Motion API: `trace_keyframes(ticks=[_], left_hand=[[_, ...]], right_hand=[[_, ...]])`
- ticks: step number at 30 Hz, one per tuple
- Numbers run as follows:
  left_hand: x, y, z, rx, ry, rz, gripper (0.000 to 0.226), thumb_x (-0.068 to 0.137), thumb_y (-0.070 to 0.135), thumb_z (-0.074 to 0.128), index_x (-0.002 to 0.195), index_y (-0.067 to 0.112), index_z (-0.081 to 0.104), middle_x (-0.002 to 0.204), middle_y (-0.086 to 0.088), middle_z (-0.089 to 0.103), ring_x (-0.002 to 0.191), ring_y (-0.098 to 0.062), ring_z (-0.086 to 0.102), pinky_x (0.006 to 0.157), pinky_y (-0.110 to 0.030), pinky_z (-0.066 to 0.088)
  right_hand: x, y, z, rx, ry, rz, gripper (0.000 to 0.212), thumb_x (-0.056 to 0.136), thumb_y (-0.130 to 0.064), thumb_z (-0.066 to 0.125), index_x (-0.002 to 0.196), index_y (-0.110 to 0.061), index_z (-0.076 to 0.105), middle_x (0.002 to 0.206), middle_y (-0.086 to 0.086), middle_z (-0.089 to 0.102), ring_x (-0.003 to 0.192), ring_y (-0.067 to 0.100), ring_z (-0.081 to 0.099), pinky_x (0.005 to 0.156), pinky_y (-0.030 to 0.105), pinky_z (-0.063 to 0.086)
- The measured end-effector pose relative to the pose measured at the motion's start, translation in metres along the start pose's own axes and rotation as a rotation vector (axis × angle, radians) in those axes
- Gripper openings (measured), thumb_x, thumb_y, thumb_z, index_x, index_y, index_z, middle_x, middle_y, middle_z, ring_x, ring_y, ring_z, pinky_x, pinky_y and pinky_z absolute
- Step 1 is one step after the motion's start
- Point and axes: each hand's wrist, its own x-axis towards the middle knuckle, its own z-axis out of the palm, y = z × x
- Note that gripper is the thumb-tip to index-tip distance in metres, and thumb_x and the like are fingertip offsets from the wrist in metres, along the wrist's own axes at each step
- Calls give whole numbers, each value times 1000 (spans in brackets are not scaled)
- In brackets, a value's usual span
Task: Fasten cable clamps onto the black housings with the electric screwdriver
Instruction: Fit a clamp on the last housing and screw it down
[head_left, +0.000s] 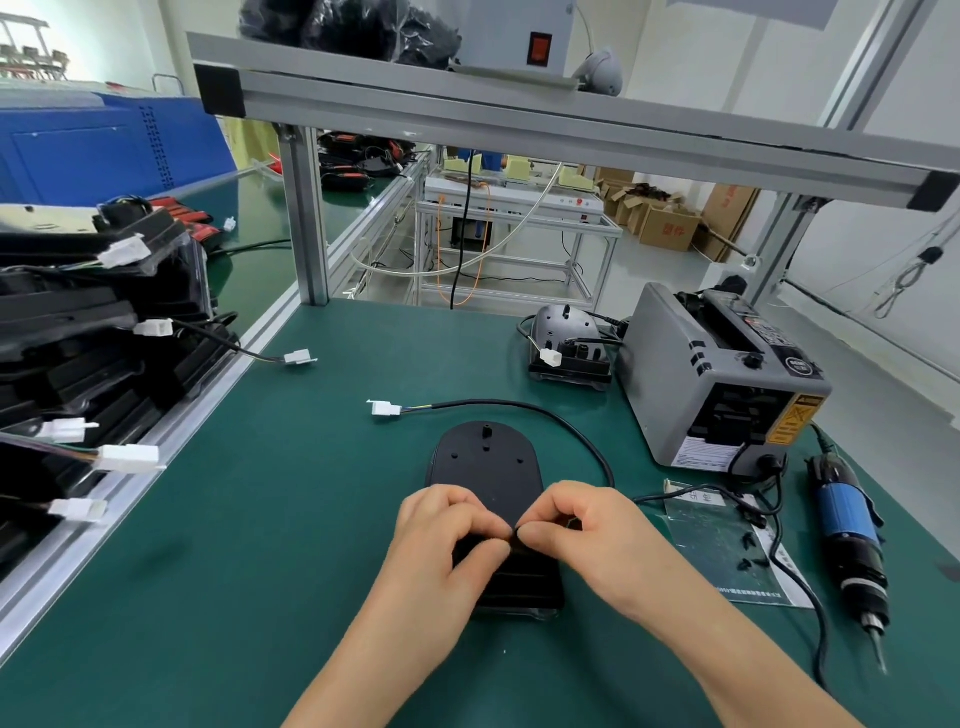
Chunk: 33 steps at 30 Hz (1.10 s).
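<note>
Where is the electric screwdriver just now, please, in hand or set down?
Set down: the electric screwdriver lies on the green mat, bit toward the near edge.

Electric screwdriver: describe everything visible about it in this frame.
The electric screwdriver lies on its side on the green mat at the right, just right of a clear bag holding small black parts. It has a shiny blue barrel, a black front section and chuck, and a metal bit pointing toward the near table edge. A cable leaves its far end. Nothing grips it.
</note>
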Motion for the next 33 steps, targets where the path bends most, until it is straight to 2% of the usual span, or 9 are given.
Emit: trace_keyframes(ticks=[4,11,16,21,23,29,33], left_hand=[[1,-8,-13,-16,-7,-17,15,85,21,66,83,35,64,104,29,51,111,4,44,82,0,29],[-2,-12,-10,2,-14,84,29,85,9,67,83,38,64,99,21,59,109,-5,47,83,-4,31],[-2,-11,-11,28,-39,103,27,88,11,65,79,37,65,98,21,57,109,-5,45,84,-6,32],[-2,-11,-11,30,-42,96,27,88,10,64,79,35,65,99,22,56,110,-3,44,84,-5,31],[-2,-10,-11,27,-43,95,26,88,10,64,79,35,65,99,22,56,110,-4,44,84,-5,31],[-2,-12,-10,33,-50,87,27,88,11,63,79,36,63,98,21,56,110,-3,43,84,-5,31],[-2,-13,-9,35,-49,88,28,89,12,63,84,40,60,100,22,55,111,-2,41,84,-3,29]], right_hand=[[3,1,-4,139,-59,46,16,81,-20,72,68,-30,70,75,-11,69,69,-1,59,75,22,49],[18,0,-14,151,-244,107,16,81,-15,74,69,-25,69,65,-14,66,63,-3,57,65,10,44],[30,-5,-21,38,-394,139,16,83,-19,71,69,-26,67,64,-18,64,62,-5,55,67,12,43],[48,-20,-30,-142,-569,153,14,83,-25,71,70,-28,65,56,-23,59,50,-11,49,53,5,38],[54,-24,-31,-229,-608,151,13,82,-31,71,70,-29,66,57,-23,59,49,-9,48,54,5,39],[68,-29,-30,-357,-714,168,12,81,-38,71,74,-29,67,77,-14,64,79,11,55,78,27,46],[75,-34,-30,-407,-769,166,10,83,-35,70,75,-31,67,78,-13,64,72,4,54,68,17,45]])
